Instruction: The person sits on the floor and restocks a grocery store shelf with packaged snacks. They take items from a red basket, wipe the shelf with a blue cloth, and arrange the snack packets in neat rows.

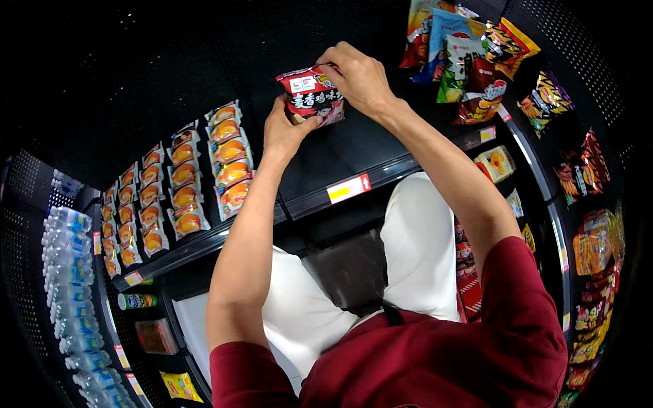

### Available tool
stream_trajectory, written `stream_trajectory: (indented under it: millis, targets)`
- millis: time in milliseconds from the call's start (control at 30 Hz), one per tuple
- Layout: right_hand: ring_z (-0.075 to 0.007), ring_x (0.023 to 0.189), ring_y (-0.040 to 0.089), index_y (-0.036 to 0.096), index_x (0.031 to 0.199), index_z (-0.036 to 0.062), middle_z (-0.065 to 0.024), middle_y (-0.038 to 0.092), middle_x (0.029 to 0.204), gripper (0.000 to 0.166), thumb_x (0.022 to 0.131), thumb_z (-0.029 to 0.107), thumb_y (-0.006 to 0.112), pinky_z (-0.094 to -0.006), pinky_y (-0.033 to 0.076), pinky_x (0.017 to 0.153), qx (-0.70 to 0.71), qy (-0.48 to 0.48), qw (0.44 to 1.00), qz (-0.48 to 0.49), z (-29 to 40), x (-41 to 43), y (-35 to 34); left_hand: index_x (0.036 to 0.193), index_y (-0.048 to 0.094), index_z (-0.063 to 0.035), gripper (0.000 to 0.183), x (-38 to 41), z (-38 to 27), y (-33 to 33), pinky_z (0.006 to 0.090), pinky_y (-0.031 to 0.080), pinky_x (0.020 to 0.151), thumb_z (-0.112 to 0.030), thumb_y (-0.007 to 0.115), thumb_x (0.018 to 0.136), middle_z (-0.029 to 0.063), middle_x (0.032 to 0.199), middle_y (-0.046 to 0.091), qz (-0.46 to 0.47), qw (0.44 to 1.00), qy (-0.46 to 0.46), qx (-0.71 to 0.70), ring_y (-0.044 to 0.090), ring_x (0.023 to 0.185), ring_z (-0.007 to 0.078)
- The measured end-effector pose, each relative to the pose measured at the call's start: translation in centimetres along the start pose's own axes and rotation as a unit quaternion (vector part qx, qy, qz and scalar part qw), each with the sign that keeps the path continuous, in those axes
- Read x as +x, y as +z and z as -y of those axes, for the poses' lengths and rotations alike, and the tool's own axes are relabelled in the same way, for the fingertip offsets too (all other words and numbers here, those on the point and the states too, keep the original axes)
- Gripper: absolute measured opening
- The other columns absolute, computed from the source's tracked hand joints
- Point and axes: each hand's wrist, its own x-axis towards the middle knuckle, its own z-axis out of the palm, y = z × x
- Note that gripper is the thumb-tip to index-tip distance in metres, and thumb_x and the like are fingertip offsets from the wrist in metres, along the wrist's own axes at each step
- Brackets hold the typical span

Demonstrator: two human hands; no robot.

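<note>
A red and black snack packet (315,97) with printed writing is held upright over the black shelf (326,148). My left hand (288,127) grips its lower left side, the thumb lying across the front near the bottom. At the packet's top right corner, the fingers of my right hand (352,76) pinch the edge. Whether the packet's base touches the shelf, I cannot tell. Left of my left hand, rows of wrapped buns (232,150) lie on the same shelf.
Bagged snacks (479,92) stand at the upper right. A price tag (348,188) is fixed to the shelf's front edge. Water bottles (76,285) line a side shelf at the left. Below are a green canister (136,301) and a yellow packet (181,386).
</note>
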Motion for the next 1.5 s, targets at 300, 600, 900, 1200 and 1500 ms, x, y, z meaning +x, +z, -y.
stream_trajectory:
  millis: [300,600,900,1200,1500]
  targets:
    - [-0.0183,0.083,0.066,0.048,0.14,0.0035,-0.0177,0.062,0.126,0.047,0.094,0.011,0.057,-0.0293,0.057,0.062,0.295,0.282,0.913,0.011,-1.7,-1.2,5.3,0.109,0.058,0.002,0.053,1.2,5.4,-2.0,0.0274,0.053,0.059,-0.023,0.086,0.072,0.0098,0.09,0.07,-0.038,0.981,-0.147,-0.123,0.067,0.076,0.0184]
    - [-0.0233,0.088,0.068,0.045,0.141,0.0004,-0.0191,0.065,0.118,0.059,0.087,0.012,0.067,-0.0312,0.058,0.063,0.351,0.348,0.848,0.192,-2.9,-3.1,10.5,0.112,0.059,0.0004,0.051,3.3,7.0,-0.5,0.0286,0.052,0.063,-0.022,0.083,0.073,0.0102,0.096,0.068,-0.058,0.978,-0.165,-0.118,0.065,0.077,0.0154]
    - [-0.023,0.103,0.066,0.04,0.146,0.002,-0.0184,0.06,0.13,0.059,0.092,0.009,0.063,-0.032,0.059,0.072,0.396,0.367,0.836,0.097,-4.1,-1.9,13.5,0.133,0.044,0.0079,0.051,6.5,7.9,0.8,0.0301,0.05,0.09,-0.003,0.068,0.088,0.0161,0.118,0.064,-0.144,0.963,-0.086,-0.213,0.064,0.104,0.0202]
    - [-0.025,0.116,0.061,0.041,0.147,0.0057,-0.0181,0.052,0.142,0.056,0.094,0.007,0.06,-0.0354,0.058,0.084,0.459,0.385,0.795,0.095,-5.5,-0.8,15.6,0.139,0.044,0.0052,0.049,7.7,9.8,1.6,0.0322,0.044,0.104,-0.004,0.063,0.094,0.0162,0.133,0.058,-0.161,0.968,-0.087,-0.174,0.058,0.12,0.0212]
    - [-0.0258,0.119,0.059,0.043,0.146,0.0061,-0.0171,0.051,0.143,0.053,0.095,0.007,0.059,-0.0369,0.056,0.088,0.456,0.397,0.793,0.077,-4.7,-0.6,15.8,0.142,0.045,0.003,0.061,7.5,11.8,1.0,0.0338,0.05,0.095,-0.005,0.07,0.086,0.018,0.127,0.057,-0.179,0.977,-0.114,0.013,0.062,0.108,0.0242]
